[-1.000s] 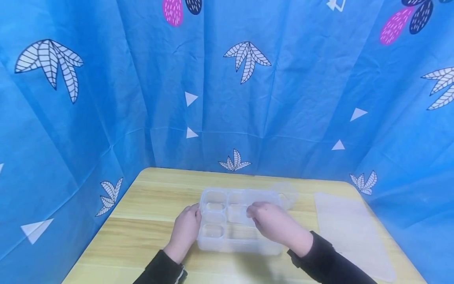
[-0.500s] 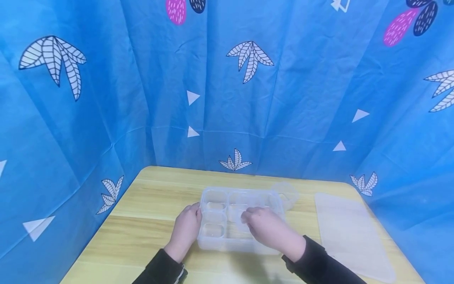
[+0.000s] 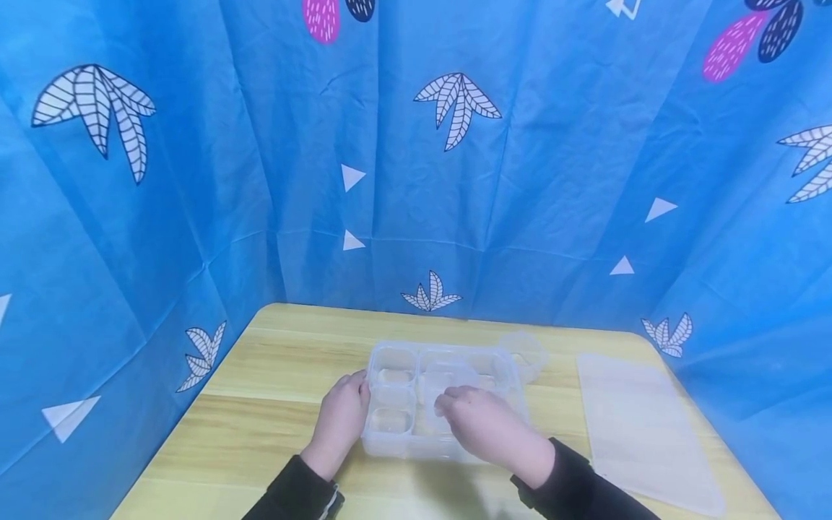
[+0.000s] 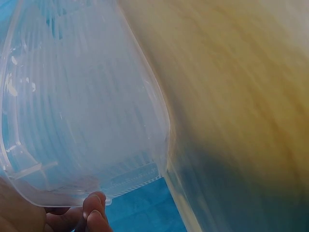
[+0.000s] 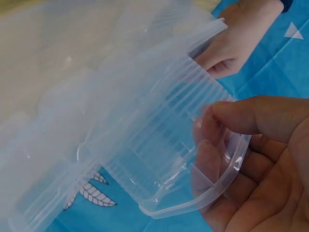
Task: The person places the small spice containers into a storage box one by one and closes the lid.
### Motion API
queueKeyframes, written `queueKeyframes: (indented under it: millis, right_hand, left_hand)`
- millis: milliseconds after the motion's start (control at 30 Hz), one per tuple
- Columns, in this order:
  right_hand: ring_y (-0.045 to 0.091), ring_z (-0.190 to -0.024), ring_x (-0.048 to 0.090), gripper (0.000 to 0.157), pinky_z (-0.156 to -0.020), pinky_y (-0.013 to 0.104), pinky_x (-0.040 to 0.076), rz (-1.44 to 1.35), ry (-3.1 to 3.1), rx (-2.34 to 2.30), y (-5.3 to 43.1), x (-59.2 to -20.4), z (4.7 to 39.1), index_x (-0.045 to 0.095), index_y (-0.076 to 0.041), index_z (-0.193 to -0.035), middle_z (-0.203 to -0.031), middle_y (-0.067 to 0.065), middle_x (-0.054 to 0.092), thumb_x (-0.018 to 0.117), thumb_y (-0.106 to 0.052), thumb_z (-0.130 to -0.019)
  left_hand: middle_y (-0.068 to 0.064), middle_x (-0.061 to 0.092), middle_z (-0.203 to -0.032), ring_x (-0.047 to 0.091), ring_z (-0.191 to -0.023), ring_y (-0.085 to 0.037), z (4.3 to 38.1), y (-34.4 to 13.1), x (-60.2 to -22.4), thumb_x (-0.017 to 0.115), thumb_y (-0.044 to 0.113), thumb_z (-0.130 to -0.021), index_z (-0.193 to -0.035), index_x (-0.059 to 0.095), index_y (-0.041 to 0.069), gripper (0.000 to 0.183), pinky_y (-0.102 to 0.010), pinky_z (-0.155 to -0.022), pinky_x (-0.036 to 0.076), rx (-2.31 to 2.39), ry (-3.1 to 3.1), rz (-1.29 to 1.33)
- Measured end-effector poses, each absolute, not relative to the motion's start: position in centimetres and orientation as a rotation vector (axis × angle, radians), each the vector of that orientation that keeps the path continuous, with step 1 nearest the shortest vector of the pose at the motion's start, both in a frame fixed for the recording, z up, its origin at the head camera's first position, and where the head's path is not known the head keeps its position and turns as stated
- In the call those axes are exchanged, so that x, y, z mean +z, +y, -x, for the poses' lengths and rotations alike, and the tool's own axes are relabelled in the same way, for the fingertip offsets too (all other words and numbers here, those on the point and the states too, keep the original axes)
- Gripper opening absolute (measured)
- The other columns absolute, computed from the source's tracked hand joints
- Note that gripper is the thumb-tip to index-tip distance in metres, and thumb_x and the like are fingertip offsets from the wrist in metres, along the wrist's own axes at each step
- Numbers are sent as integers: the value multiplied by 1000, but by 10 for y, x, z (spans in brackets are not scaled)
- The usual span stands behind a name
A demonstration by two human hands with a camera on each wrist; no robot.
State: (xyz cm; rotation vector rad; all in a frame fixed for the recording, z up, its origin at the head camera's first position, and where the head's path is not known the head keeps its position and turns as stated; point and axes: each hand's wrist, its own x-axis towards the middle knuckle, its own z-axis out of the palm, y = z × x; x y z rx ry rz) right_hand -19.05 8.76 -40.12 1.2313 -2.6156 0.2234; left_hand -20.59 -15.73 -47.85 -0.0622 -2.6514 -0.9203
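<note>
A large clear plastic storage box [image 3: 448, 448] stands on the table, small clear tubs [image 3: 392, 419] filling its left side. My left hand [image 3: 344, 408] holds the box's left wall; in the left wrist view its fingers [image 4: 94, 208] curl at the rim of ribbed plastic. My right hand [image 3: 484, 422] pinches the rim of another small clear tub [image 3: 448, 375] above the box's middle. In the right wrist view the thumb [image 5: 241, 116] lies over that tub's rim, and other fingers show through the ribbed plastic. Its far side blurs into the box behind.
A round translucent lid [image 3: 526, 354] lies behind the box's right corner. A large flat translucent lid [image 3: 650, 433] lies on the right of the wooden table [image 3: 260, 397]. A blue patterned curtain [image 3: 552, 180] surrounds the table's back and sides.
My right hand has moved a little left and toward me with the small tub. The box's right compartment shows more. My left hand stays on the box.
</note>
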Motion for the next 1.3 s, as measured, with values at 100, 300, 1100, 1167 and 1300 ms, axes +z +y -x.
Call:
queueKeyframes:
  millis: [100,300,1100,1167,1300]
  right_hand:
    - [17,-81,67,24,-70,24,57,-1239,-2613,215,86,-404,190,71,-11,-91,-87,-1,68,65,9,-80]
    - [17,-83,68,25,-73,24,57,-1253,-2644,194,82,-410,192,72,-11,-92,-89,-1,69,65,9,-79]
    - [12,-76,65,17,-70,22,55,-1346,-2694,240,79,-419,195,71,-11,-89,-83,-2,68,65,5,-86]
    - [12,-77,66,18,-72,22,56,-1355,-2688,253,80,-420,196,71,-11,-90,-84,-2,68,66,5,-85]
    - [12,-80,67,16,-75,23,56,-1367,-2699,262,80,-420,197,72,-11,-91,-86,-1,70,67,4,-86]
  left_hand:
    - [-22,68,-104,68,-96,-38,206,-158,-479,50,8,-103,-126,61,-10,32,-49,-85,58,-909,-2650,67]
    - [-22,68,-104,68,-96,-37,207,-158,-480,50,8,-102,-126,61,-10,32,-49,-84,58,-901,-2649,78]
    - [-24,67,-111,67,-103,-39,206,-157,-483,47,11,-104,-128,60,-10,34,-50,-88,57,-922,-2646,58]
    - [-24,67,-111,67,-104,-39,206,-157,-483,47,11,-105,-128,60,-9,34,-49,-88,57,-927,-2645,52]
    - [-23,68,-111,67,-103,-38,205,-158,-483,47,11,-104,-129,60,-9,34,-49,-88,57,-928,-2638,53]
